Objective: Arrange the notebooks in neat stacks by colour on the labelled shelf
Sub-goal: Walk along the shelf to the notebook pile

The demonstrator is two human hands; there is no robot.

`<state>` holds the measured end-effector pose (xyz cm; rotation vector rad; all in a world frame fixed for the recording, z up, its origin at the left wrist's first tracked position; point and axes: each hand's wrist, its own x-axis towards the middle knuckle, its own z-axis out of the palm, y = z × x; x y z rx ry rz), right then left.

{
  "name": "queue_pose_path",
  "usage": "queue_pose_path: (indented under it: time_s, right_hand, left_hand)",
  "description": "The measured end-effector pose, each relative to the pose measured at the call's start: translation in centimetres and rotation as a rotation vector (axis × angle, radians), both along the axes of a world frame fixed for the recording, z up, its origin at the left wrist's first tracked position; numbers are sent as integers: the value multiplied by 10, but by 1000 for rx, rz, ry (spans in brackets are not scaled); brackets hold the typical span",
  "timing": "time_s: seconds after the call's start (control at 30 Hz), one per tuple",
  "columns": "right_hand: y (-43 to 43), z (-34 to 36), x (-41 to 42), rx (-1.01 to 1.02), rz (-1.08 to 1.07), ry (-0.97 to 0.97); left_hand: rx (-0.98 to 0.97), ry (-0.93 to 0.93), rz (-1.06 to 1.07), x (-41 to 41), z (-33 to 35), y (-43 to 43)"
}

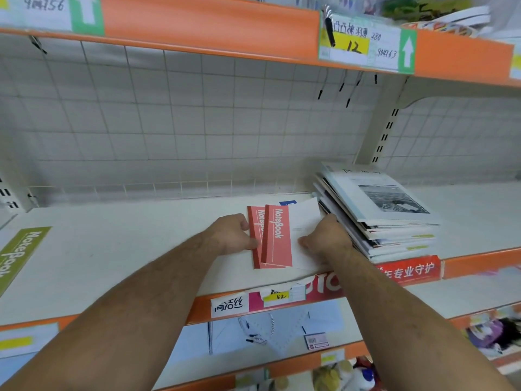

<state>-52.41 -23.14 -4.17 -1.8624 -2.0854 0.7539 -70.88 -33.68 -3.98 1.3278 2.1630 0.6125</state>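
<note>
- Two red notebooks (275, 238) lie near the front of the white shelf (118, 249), a little right of its middle. Each has the word "Notebook" printed along its red band.
- The upper red notebook sits slightly right of the lower one, so a strip of the lower cover shows along its left side.
- To the right of the red band the upper cover is white (306, 221), and a small blue corner (288, 203) shows behind the pile at the back.
- The left hand (234, 232) is at the left edge of the red notebooks. Its fingers (243, 222) curl over that edge and its thumb presses on the lower cover.
- The right hand (327, 238) grips the right side of the same pile. Its fingers (330, 220) curl down at the edge and its thumb lies on the white part of the cover.
- Just beside the right hand stands a taller, uneven stack of pale notebooks (380, 210). The top one has a dark photograph on its cover.
- A green notebook (19, 255) lies at the far left of the shelf, well apart from the red ones.
- On the orange front edge of the shelf, below the hands, are a white label (229, 306) and a small yellow price tag (277, 296).
- Another price label (366, 49) with a green arrow hangs on the shelf above.
</note>
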Motion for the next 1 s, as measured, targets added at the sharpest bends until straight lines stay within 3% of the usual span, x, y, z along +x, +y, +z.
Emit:
queue_pose_path:
  time_s: [0.3,0.57,0.83,1.0]
  right_hand:
    - [-5,-4,-5,13,94,-127]
    - [-13,4,-4,-41,238,-146]
    - [-15,10,-4,-77,313,-204]
    - [-12,13,-7,-57,337,-300]
  left_hand:
    - [-31,20,-5,-5,-3,3]
    - [14,-153,42,-13,-2,6]
    - [78,-387,142,-10,6,10]
    - [226,-839,419,-2,15,17]
